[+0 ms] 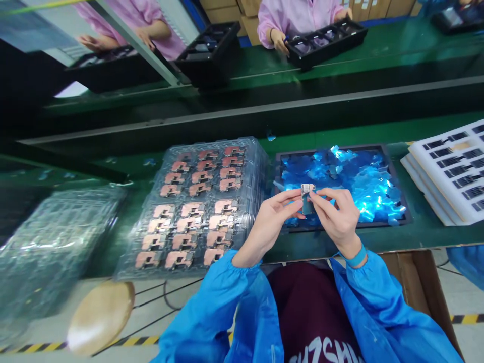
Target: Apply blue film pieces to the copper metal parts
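Between the fingertips of both hands is a small circuit board (307, 187) with a silvery and coppery face. My left hand (275, 218) pinches its left side. My right hand (336, 214) grips it from the right, thumb and forefinger closed near its lower edge. Beneath the hands lies a dark shallow tray (406, 214) heaped with shiny blue film pieces (372, 194). To the left, a stack of clear plastic trays (247, 151) carries rows of similar copper-coloured circuit boards (191, 209).
White foam trays (434, 194) with black parts are stacked at the right. Empty-looking clear trays (68, 227) lie far left, above a round stool (102, 317). Across the bench, a person in a pink sleeve (266, 27) holds a black compartment box (327, 45).
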`<state>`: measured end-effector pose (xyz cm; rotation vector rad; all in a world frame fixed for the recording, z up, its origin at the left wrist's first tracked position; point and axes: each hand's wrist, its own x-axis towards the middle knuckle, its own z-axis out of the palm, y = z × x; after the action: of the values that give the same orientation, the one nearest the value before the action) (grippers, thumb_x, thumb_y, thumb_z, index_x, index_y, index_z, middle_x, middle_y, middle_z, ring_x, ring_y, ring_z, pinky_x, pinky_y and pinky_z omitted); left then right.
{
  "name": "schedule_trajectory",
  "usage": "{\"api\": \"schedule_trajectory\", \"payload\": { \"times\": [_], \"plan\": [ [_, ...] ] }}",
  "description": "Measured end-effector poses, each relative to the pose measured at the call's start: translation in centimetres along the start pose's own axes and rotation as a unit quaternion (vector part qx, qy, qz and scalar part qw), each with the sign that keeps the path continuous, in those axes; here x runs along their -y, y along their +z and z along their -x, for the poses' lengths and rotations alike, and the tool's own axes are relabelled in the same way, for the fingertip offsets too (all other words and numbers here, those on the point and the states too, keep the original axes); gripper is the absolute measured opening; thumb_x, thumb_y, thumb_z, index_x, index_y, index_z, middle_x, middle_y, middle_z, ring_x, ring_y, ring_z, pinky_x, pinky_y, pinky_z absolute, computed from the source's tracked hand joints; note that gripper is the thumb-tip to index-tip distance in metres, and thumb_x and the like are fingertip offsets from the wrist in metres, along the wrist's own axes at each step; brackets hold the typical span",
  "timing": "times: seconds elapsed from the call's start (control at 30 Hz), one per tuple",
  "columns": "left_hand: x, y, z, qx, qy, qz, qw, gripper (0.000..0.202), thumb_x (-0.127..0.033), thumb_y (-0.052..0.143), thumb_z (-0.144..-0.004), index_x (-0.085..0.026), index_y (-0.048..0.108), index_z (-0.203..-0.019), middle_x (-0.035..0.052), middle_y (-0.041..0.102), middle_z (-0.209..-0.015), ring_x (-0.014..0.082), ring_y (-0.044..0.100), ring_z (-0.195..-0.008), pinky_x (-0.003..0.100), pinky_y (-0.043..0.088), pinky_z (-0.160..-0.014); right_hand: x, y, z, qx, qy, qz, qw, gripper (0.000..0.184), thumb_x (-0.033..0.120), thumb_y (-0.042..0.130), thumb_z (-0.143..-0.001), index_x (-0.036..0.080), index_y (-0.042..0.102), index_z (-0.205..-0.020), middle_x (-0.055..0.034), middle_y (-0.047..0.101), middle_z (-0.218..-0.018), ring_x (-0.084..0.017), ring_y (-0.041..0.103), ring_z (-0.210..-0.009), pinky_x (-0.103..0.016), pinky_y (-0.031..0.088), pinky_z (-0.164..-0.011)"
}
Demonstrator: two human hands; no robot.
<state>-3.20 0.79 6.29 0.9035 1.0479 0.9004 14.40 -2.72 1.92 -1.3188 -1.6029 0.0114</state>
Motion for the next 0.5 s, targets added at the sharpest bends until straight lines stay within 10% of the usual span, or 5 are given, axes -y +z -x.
{"api": "schedule_trajectory", "payload": {
  "times": [0.33, 0.5],
  "plan": [
    [0.8, -2.2, -0.7, -0.031, -0.055, 0.130, 0.989, 0.039, -0.032, 0.093, -0.085, -0.019, 0.081, -0.120, 0.0096, 0.080, -0.121, 0.0192, 0.076, -0.096, 0.027, 0.062, -0.082, 0.1, -0.9, 0.7, 0.072, -0.134, -0.036, 0.988, 0.026, 0.013, 0.063, -0.107, 0.030, 0.079, -0.119, -0.0055, 0.083, -0.112, -0.024, 0.078, -0.104, -0.040, 0.066, -0.094],
    [0.7, -3.2, -1.1, -0.095, -0.012, 0.163, 0.982, 0.038, -0.024, 0.089, -0.087, -0.017, 0.076, -0.121, 0.0105, 0.078, -0.128, 0.0214, 0.075, -0.109, 0.030, 0.060, -0.090, -0.1, -0.7, 1.1, -0.014, -0.137, -0.064, 0.988, 0.026, 0.009, 0.065, -0.104, 0.025, 0.073, -0.122, -0.0054, 0.082, -0.099, -0.023, 0.079, -0.091, -0.038, 0.065, -0.081]
  ]
}}
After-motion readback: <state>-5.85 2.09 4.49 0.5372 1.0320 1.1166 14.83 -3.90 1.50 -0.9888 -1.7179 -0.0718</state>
